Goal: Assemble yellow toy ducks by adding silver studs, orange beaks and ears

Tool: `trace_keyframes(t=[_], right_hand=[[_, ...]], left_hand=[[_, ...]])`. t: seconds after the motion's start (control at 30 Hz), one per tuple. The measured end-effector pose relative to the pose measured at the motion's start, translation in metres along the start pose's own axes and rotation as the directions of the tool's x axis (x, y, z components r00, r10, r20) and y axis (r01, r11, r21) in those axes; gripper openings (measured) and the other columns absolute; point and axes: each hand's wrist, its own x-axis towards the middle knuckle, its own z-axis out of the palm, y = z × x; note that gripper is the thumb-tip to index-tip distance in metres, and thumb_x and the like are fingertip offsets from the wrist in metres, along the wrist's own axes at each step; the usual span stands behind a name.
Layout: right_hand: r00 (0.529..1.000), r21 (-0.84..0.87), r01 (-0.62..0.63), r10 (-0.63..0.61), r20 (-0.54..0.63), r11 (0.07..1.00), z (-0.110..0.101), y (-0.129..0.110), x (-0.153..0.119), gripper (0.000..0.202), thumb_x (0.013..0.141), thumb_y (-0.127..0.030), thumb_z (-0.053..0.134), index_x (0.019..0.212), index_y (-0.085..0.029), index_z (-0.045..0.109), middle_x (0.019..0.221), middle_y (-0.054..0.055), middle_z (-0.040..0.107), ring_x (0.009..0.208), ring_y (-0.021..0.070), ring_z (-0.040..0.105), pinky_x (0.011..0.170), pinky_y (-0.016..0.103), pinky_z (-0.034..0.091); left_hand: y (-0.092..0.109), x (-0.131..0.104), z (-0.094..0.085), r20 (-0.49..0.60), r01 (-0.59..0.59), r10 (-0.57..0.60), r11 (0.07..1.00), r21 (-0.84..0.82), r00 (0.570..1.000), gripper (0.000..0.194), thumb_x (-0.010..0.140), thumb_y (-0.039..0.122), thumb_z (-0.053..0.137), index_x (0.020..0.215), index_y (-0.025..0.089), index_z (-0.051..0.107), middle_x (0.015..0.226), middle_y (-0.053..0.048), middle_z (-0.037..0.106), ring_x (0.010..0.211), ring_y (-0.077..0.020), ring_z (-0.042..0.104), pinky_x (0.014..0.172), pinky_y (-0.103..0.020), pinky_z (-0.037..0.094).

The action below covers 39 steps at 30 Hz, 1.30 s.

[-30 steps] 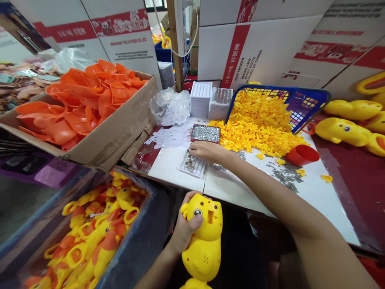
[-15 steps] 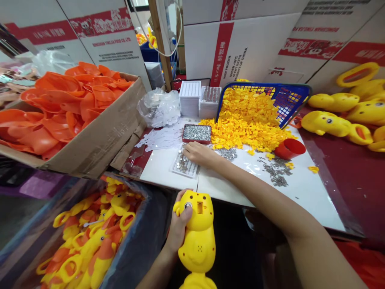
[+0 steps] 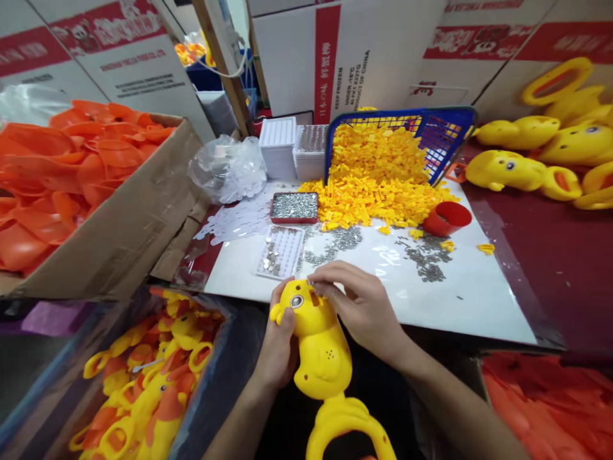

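Observation:
My left hand (image 3: 276, 350) is wrapped around the head of a yellow plastic duck toy (image 3: 325, 361), its thumb beside the toy's eye. The toy is tilted, with its ring handle hanging toward me and a small slot showing in its head. Over the head, next to that slot, my right hand (image 3: 366, 313) has its fingertips pinched together; whatever is between them is too small to make out. Just beyond the toy lies a white dimpled tray (image 3: 290, 250) with small round silver discs. Behind it, a red tray (image 3: 294, 219) holds tiny metal screws.
A blue basket (image 3: 402, 116) spills small yellow parts (image 3: 373, 198) onto the white table. A red cup (image 3: 447, 219) lies near loose metal pieces (image 3: 426, 262). A carton (image 3: 119, 211) of orange parts stands left, above a bin of duck toys (image 3: 158, 377). More ducks (image 3: 507, 169) lie right.
My right hand has come back from the dimpled tray to the duck's head. The toy has tilted and risen slightly, bringing its ring handle into view. The camera view has shifted.

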Motion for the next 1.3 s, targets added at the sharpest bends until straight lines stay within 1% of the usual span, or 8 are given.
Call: trace_keyframes(t=[0.2,0.43,0.6,0.77,0.97,1.07,1.17,1.3], right_hand=[[0.995,-0.045,-0.015,0.011,-0.095,0.999,-0.005,0.004,-0.032,0.021,0.094,-0.006,0.058,0.1,-0.02,0.073,0.098,0.007,0.076,0.09,0.015,0.073,0.079,0.026,0.062],[0.996,-0.156,0.054,-0.064,-0.056,0.986,-0.017,0.006,-0.052,0.025,0.095,-0.007,0.056,0.109,-0.02,0.072,0.102,0.01,0.075,0.093,0.0171,0.073,0.08,0.028,0.063],[0.982,-0.225,0.178,-0.187,-0.02,0.958,-0.016,0.01,-0.064,0.042,0.093,-0.003,0.055,0.129,-0.021,0.065,0.106,0.012,0.074,0.095,0.0204,0.072,0.08,0.034,0.064],[0.963,-0.252,0.259,-0.269,-0.006,0.933,-0.012,0.012,-0.067,0.056,0.093,-0.006,0.057,0.146,-0.025,0.053,0.107,0.011,0.076,0.096,0.0228,0.073,0.078,0.037,0.065],[0.952,-0.258,0.282,-0.303,-0.043,0.924,-0.006,0.015,-0.071,0.055,0.093,-0.004,0.057,0.145,-0.021,0.054,0.108,0.013,0.076,0.1,0.0219,0.073,0.081,0.035,0.065],[0.966,-0.193,0.212,-0.236,-0.108,0.958,-0.007,0.014,-0.069,0.045,0.093,-0.004,0.057,0.134,-0.022,0.064,0.106,0.011,0.075,0.096,0.0193,0.074,0.078,0.031,0.065],[0.984,-0.019,0.028,-0.031,-0.175,0.999,-0.01,0.008,-0.065,0.032,0.091,-0.004,0.061,0.112,-0.024,0.075,0.098,0.008,0.076,0.087,0.0168,0.073,0.075,0.028,0.064],[0.971,0.183,-0.159,0.187,-0.146,0.97,-0.015,0.001,-0.064,0.021,0.089,-0.01,0.067,0.098,-0.025,0.078,0.09,0.005,0.077,0.083,0.0174,0.073,0.073,0.029,0.063]], left_hand=[[-0.004,0.004,0.01,0.06,0.07,-0.073,0.996,0.06,0.995,0.074,0.078,0.055,0.079,0.137,0.028,0.045,0.117,-0.007,0.07,0.107,-0.0272,0.07,0.099,-0.041,0.053],[-0.007,0.001,0.005,0.089,0.143,-0.155,0.981,0.129,0.984,0.074,0.079,0.053,0.079,0.138,0.03,0.042,0.116,-0.007,0.069,0.105,-0.0267,0.07,0.096,-0.04,0.054],[-0.001,-0.002,0.002,0.136,0.198,-0.22,0.967,0.158,0.966,0.071,0.078,0.053,0.08,0.134,0.029,0.044,0.115,-0.007,0.069,0.101,-0.0267,0.071,0.093,-0.041,0.055],[0.008,-0.007,0.004,0.108,0.193,-0.218,0.96,0.201,0.97,0.071,0.077,0.054,0.08,0.133,0.028,0.046,0.114,-0.007,0.069,0.104,-0.0279,0.07,0.094,-0.041,0.055],[0.008,-0.006,-0.001,0.115,0.164,-0.191,0.964,0.207,0.975,0.077,0.076,0.055,0.08,0.138,0.028,0.043,0.115,-0.007,0.069,0.1,-0.0269,0.071,0.093,-0.039,0.056],[0.008,-0.007,0.0,0.088,0.156,-0.18,0.961,0.226,0.98,0.072,0.075,0.055,0.081,0.133,0.028,0.047,0.111,-0.006,0.069,0.099,-0.0265,0.071,0.091,-0.039,0.057],[0.009,-0.008,0.003,0.08,0.131,-0.155,0.96,0.247,0.985,0.067,0.075,0.055,0.081,0.128,0.027,0.051,0.107,-0.004,0.07,0.1,-0.0261,0.07,0.091,-0.038,0.056],[0.01,-0.009,0.006,0.101,0.103,-0.132,0.962,0.253,0.986,0.067,0.073,0.058,0.082,0.125,0.027,0.053,0.106,-0.004,0.07,0.097,-0.0256,0.07,0.087,-0.037,0.057]])
